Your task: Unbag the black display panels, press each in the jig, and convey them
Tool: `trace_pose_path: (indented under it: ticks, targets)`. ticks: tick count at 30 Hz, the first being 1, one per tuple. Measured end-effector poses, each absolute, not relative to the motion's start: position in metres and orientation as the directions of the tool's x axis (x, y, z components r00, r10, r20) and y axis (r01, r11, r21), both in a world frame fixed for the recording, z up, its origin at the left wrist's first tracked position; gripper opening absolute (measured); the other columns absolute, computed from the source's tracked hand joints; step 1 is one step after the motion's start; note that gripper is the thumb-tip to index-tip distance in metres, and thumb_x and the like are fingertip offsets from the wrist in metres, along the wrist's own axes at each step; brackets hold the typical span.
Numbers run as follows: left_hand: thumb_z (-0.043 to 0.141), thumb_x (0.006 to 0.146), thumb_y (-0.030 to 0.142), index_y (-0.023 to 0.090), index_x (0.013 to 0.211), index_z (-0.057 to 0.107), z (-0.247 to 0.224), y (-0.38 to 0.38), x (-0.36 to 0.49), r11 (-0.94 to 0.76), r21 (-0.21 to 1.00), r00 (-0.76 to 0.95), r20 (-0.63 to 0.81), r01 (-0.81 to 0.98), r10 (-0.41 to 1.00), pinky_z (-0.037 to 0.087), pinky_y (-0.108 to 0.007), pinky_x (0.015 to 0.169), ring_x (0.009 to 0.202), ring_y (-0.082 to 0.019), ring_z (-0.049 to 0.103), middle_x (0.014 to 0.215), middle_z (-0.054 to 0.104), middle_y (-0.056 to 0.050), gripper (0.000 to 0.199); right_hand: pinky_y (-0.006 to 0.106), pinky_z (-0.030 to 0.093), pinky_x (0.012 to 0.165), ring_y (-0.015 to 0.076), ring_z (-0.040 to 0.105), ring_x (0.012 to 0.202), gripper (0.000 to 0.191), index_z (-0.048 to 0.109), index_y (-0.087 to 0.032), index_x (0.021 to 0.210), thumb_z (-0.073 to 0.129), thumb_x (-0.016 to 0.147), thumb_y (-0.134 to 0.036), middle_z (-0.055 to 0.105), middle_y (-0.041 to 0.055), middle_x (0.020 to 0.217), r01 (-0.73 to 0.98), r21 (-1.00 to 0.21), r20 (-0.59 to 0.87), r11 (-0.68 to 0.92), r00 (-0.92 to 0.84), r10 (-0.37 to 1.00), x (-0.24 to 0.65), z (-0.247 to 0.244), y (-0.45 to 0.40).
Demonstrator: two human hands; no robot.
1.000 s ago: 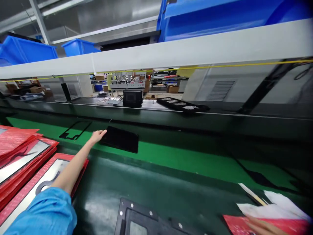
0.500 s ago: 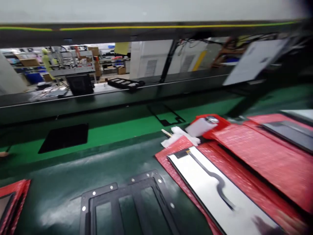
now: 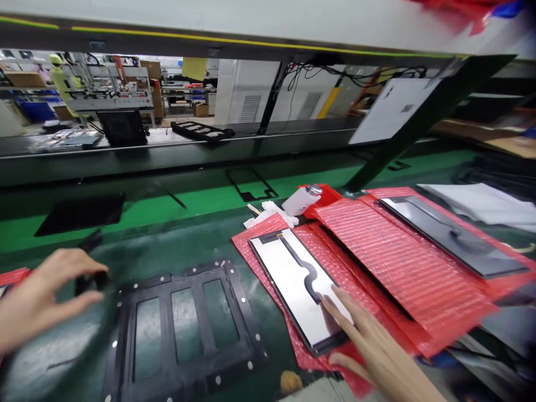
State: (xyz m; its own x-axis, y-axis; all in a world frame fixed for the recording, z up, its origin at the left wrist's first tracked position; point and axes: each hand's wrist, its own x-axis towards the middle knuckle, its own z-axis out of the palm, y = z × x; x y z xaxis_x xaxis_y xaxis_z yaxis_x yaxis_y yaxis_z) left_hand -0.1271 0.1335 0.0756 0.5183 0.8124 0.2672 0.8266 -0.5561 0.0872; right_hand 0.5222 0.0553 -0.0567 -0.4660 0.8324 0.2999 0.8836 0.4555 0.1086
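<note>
My right hand (image 3: 368, 335) lies with its fingers spread over a white-backed display panel (image 3: 288, 279). Its fingertips rest near the end of the dark, curved ribbon cable (image 3: 310, 273) on the panel. Red bubble wrap (image 3: 278, 329) is under the panel. At the left, my left hand (image 3: 54, 293) hovers above the dark green mat, thumb and forefinger curved and apart. Small dark shapes by its fingertips are too blurred to name. Between my hands is a black frame (image 3: 165, 329) with three windows and pale round dots along its border.
Another panel (image 3: 452, 234) rests on red bubble wrap at the right, beside a folded wrap sheet (image 3: 389, 268). Behind are a white bottle (image 3: 302, 200), a black plate (image 3: 79, 213) and a thin black strip (image 3: 175, 198). A slanted post (image 3: 422, 120) rises at the right.
Both hands have come into fuller view, the right one onto the panel. A thin black strip now shows on the green band. The view has shifted right and down.
</note>
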Motion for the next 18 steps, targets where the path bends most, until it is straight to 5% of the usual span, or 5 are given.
trace_pose_path:
  ticks: [6, 12, 18]
  targets:
    - [0.071, 0.079, 0.038, 0.033, 0.127, 0.059, 0.034, 0.043, -0.029, -0.735, 0.164, 0.736, 0.065, 0.658, 0.673, 0.044, -0.038, 0.111, 0.121, -0.023, 0.058, 0.123, 0.066, -0.002, 0.05, 0.043, 0.052, 0.094, 0.0314, 0.059, 0.121, 0.081, 0.005, -0.01, 0.157, 0.048, 0.095, -0.04, 0.051, 0.022, 0.142, 0.813, 0.15, 0.319, 0.562, -0.578, 0.751, 0.517, -0.058, 0.065]
    - [0.068, 0.076, 0.026, 0.032, 0.115, 0.065, 0.028, 0.022, -0.009, -0.58, 0.244, 0.611, -0.073, 0.777, 0.788, 0.032, -0.051, 0.117, 0.117, -0.024, 0.058, 0.114, 0.067, -0.002, 0.04, 0.04, 0.052, 0.091, 0.0291, 0.065, 0.111, 0.07, 0.007, -0.009, 0.157, 0.04, 0.097, -0.024, 0.06, 0.0206, 0.132, 0.729, 0.376, 0.355, 0.572, -0.684, 0.637, 0.509, -0.045, 0.051]
    - [0.067, 0.077, 0.027, 0.031, 0.118, 0.064, 0.028, 0.028, -0.013, -0.58, 0.222, 0.615, -0.148, 0.784, 0.774, 0.03, -0.053, 0.116, 0.114, -0.025, 0.057, 0.112, 0.066, -0.004, 0.041, 0.036, 0.051, 0.093, 0.0255, 0.065, 0.113, 0.065, 0.012, -0.011, 0.157, 0.035, 0.097, -0.017, 0.062, 0.017, 0.131, 0.67, 0.369, 0.331, 0.645, -0.743, 0.582, 0.522, -0.025, 0.052]
